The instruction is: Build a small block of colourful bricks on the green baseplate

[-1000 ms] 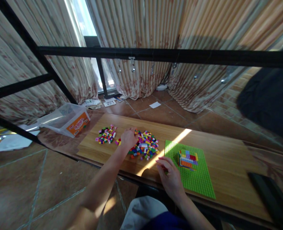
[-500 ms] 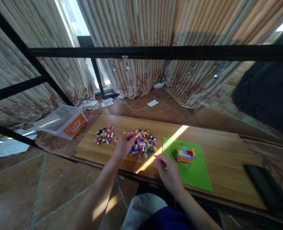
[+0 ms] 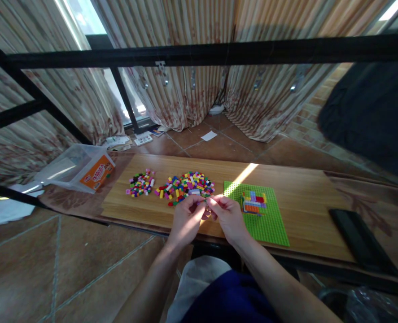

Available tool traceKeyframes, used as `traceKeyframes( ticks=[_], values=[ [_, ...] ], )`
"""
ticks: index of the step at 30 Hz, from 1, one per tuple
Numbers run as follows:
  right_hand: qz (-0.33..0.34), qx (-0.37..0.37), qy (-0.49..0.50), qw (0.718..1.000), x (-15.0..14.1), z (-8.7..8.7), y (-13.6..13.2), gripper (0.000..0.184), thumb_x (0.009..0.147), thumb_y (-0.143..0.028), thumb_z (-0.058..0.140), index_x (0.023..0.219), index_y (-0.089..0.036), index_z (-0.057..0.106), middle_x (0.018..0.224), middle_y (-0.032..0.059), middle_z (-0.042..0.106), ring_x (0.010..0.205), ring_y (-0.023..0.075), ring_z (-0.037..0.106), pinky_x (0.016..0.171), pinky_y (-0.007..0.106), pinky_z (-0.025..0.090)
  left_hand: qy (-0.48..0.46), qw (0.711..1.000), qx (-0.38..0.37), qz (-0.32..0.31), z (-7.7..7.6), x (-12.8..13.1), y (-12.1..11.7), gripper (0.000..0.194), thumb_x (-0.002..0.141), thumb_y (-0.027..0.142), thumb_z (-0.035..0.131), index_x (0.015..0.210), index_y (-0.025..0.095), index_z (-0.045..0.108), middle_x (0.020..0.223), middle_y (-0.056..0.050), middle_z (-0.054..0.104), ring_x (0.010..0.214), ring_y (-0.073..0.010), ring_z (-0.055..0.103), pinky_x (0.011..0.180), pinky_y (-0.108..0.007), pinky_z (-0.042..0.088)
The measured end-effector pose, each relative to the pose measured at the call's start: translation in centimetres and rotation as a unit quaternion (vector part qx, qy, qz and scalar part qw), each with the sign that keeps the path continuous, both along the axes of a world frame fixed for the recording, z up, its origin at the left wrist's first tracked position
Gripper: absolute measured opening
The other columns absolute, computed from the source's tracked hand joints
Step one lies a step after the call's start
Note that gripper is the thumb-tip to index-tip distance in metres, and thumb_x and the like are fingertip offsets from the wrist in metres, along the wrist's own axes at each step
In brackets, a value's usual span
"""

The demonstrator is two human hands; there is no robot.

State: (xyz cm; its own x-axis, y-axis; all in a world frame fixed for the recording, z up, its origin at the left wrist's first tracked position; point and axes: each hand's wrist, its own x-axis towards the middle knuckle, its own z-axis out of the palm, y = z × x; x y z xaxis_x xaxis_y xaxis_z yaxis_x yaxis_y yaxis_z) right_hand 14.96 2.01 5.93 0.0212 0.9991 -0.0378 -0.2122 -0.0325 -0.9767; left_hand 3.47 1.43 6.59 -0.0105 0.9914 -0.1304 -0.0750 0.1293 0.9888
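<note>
My left hand [image 3: 188,218] and my right hand [image 3: 228,216] meet above the near edge of the board, thumbs and fingertips pinched together. Whatever sits between the fingertips is too small and covered to make out. Just behind them lies a large loose pile of coloured toy bricks [image 3: 194,181], with a smaller brick pile [image 3: 141,184] farther left. To the right of my right hand is a green studded baseplate [image 3: 271,224], bearing a small multicoloured brick build [image 3: 253,204] near its middle.
The wooden board [image 3: 306,211] lies on a patterned table. A clear plastic box [image 3: 80,168] with an orange label stands at the left end, and a dark flat object [image 3: 362,240] lies at the right. A black metal bar [image 3: 199,54] crosses before the curtains.
My left hand has left the brick pile and moved right and nearer to me, joining my right hand at the fingertips. The view has shifted slightly.
</note>
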Motion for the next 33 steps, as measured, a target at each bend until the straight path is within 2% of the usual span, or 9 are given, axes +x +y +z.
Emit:
traceKeyframes(
  ticks=[4, 8, 12, 16, 21, 24, 27, 30, 33],
  values=[
    [-0.032, -0.037, 0.065, 0.997, -0.4, -1.2, -0.6, 0.028, 0.072, -0.041, 0.069, 0.060, -0.017, 0.059, 0.048, -0.0043, 0.049, 0.046, 0.0079, 0.039, 0.046, 0.022, 0.032, -0.015, 0.998, -0.025, 0.051, -1.0, 0.8, -0.4, 0.015, 0.072, 0.028, 0.065, 0.078, 0.015, 0.062, 0.064, 0.000, 0.062, 0.056, -0.0107, 0.058, 0.056, -0.023, 0.050],
    [-0.075, -0.064, 0.145, 0.985, -0.1, -1.2, -0.2, 0.027, 0.070, -0.035, 0.073, 0.058, -0.017, 0.057, 0.051, -0.0050, 0.048, 0.048, 0.0066, 0.037, 0.047, 0.021, 0.031, -0.049, 0.992, -0.071, 0.092, -1.2, 0.9, -0.9, 0.017, 0.068, 0.027, 0.068, 0.076, 0.013, 0.063, 0.063, 0.000, 0.061, 0.053, -0.0098, 0.057, 0.054, -0.022, 0.050],
    [0.021, -0.162, 0.247, 0.955, 0.7, -1.3, -0.1, 0.018, 0.069, -0.031, 0.071, 0.070, -0.017, 0.061, 0.059, -0.0038, 0.052, 0.050, 0.0071, 0.041, 0.047, 0.020, 0.034, -0.100, 0.987, -0.091, 0.083, -1.1, 0.6, -1.3, 0.021, 0.067, 0.029, 0.070, 0.081, 0.013, 0.065, 0.067, -0.001, 0.065, 0.056, -0.0100, 0.060, 0.058, -0.023, 0.052],
    [0.048, -0.228, 0.263, 0.936, 0.8, -1.6, -0.8, 0.016, 0.071, -0.033, 0.063, 0.075, -0.017, 0.060, 0.060, -0.0022, 0.055, 0.048, 0.0088, 0.044, 0.045, 0.021, 0.037, -0.114, 0.988, -0.083, 0.070, -0.9, 0.2, -1.5, 0.025, 0.069, 0.033, 0.071, 0.086, 0.015, 0.066, 0.070, -0.003, 0.068, 0.063, -0.0131, 0.065, 0.067, -0.027, 0.054],
    [0.078, -0.162, 0.184, 0.966, 0.2, -1.4, -1.4, 0.028, 0.074, -0.044, 0.065, 0.071, -0.018, 0.057, 0.049, -0.0057, 0.048, 0.042, 0.0070, 0.038, 0.041, 0.020, 0.031, -0.068, 0.993, -0.079, 0.056, -0.8, 0.1, -1.7, 0.023, 0.069, 0.032, 0.070, 0.085, 0.015, 0.069, 0.065, -0.003, 0.068, 0.060, -0.0149, 0.064, 0.061, -0.027, 0.053],
    [0.053, -0.104, 0.103, 0.988, -0.1, -1.4, -1.7, 0.028, 0.074, -0.043, 0.068, 0.068, -0.017, 0.058, 0.046, -0.0074, 0.045, 0.040, 0.0056, 0.035, 0.040, 0.019, 0.029, -0.021, 0.995, -0.060, 0.081, -1.3, 0.3, -1.7, 0.021, 0.068, 0.028, 0.069, 0.084, 0.015, 0.069, 0.069, -0.004, 0.069, 0.061, -0.0143, 0.063, 0.058, -0.024, 0.051],
    [0.031, -0.078, 0.058, 0.995, -0.5, -1.4, -2.0, 0.029, 0.074, -0.043, 0.068, 0.065, -0.017, 0.059, 0.047, -0.0066, 0.046, 0.041, 0.0058, 0.037, 0.039, 0.019, 0.028, -0.009, 0.994, -0.044, 0.097, -1.8, 0.6, -1.8, 0.018, 0.068, 0.027, 0.068, 0.082, 0.015, 0.068, 0.072, -0.004, 0.069, 0.064, -0.0147, 0.064, 0.061, -0.026, 0.052],
    [-0.012, -0.076, 0.068, 0.995, -1.0, -1.4, -2.2, 0.029, 0.073, -0.041, 0.068, 0.062, -0.017, 0.057, 0.047, -0.0061, 0.047, 0.042, 0.0058, 0.037, 0.040, 0.019, 0.027, -0.022, 0.991, -0.038, 0.124, -2.0, 1.1, -2.0, 0.017, 0.067, 0.027, 0.070, 0.079, 0.015, 0.067, 0.070, -0.003, 0.068, 0.062, -0.0141, 0.063, 0.061, -0.026, 0.052],
    [-0.075, -0.092, 0.142, 0.983, -1.1, -1.3, -2.0, 0.029, 0.071, -0.039, 0.069, 0.059, -0.018, 0.053, 0.048, -0.0071, 0.042, 0.042, 0.0052, 0.033, 0.040, 0.020, 0.027, -0.076, 0.982, -0.054, 0.167, -1.8, 1.5, -2.2, 0.020, 0.064, 0.028, 0.073, 0.077, 0.014, 0.067, 0.071, -0.002, 0.068, 0.059, -0.0120, 0.062, 0.061, -0.026, 0.052]
  ],
)
